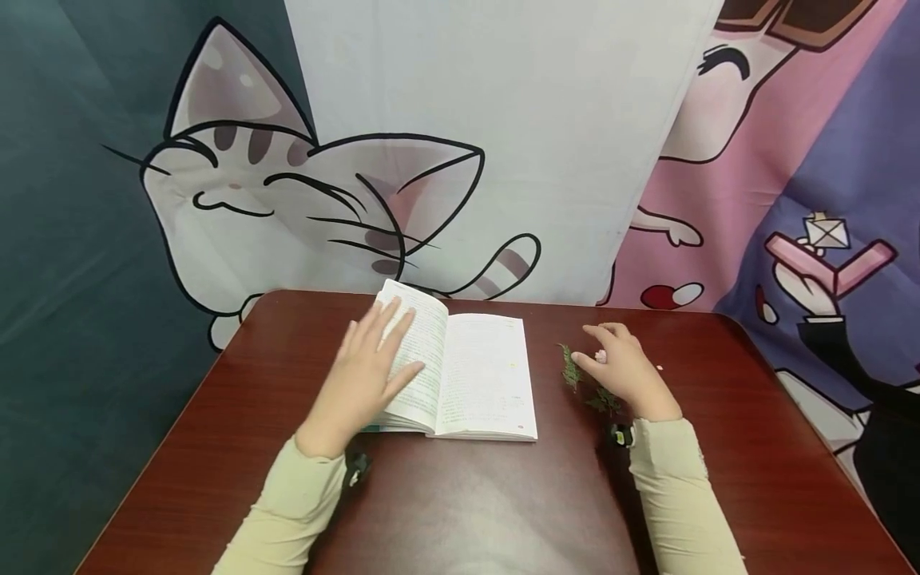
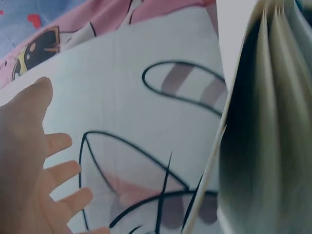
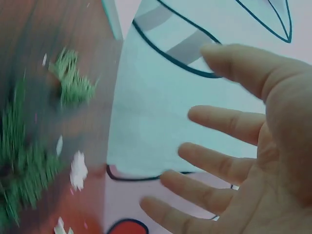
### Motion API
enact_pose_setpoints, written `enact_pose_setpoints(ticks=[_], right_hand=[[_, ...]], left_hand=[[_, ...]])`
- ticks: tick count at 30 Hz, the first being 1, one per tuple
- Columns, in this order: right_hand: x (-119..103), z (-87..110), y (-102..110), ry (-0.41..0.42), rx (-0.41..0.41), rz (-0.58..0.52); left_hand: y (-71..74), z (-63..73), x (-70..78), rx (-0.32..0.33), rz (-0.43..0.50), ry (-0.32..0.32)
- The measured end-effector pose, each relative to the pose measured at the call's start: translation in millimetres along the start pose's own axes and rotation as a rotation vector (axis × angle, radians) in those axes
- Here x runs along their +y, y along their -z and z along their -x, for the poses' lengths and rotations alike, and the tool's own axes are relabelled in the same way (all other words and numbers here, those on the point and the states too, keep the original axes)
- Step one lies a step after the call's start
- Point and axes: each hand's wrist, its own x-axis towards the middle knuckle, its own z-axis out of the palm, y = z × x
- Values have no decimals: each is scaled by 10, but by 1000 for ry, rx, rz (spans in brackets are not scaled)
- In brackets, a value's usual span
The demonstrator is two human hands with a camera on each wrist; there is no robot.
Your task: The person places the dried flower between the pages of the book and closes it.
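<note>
An open book [image 1: 485, 383] lies near the far edge of the tabletop [image 1: 467, 511], about midway between its left and right edges, with the left hand [image 1: 361, 375] over its left page, fingers spread and grasping nothing. Toward the right edge, the right hand [image 1: 627, 367], loose and empty, is beside green sprigs [image 1: 570, 369] and a pale blossom [image 3: 78, 170]; a cat-printed cloth [image 1: 503, 88] hangs beyond the far edge.

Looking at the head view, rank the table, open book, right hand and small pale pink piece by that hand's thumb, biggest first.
1. Table
2. Open book
3. Right hand
4. Small pale pink piece
</note>
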Motion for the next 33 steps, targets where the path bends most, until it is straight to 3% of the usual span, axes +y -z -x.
enact_pose_setpoints(ticks=[4,7,14,19,26,33], right_hand=[[-18,-62,-94,-13,27,-30],[-7,-107,-149,-57,25,-54],[-3,-190,-299,-228,-55,-101],[12,-231,-365,-319,-55,-109],[27,-248,-418,-333,-22,-72],[9,-253,-415,-340,-36,-105]], left_hand=[[-188,0,87,-11,24,-78],[-313,12,109,-58,34,-95],[-513,73,66,-175,37,-27],[-601,103,24,-291,67,49],[-637,148,-31,-402,87,106],[-641,196,-84,-475,136,153]])
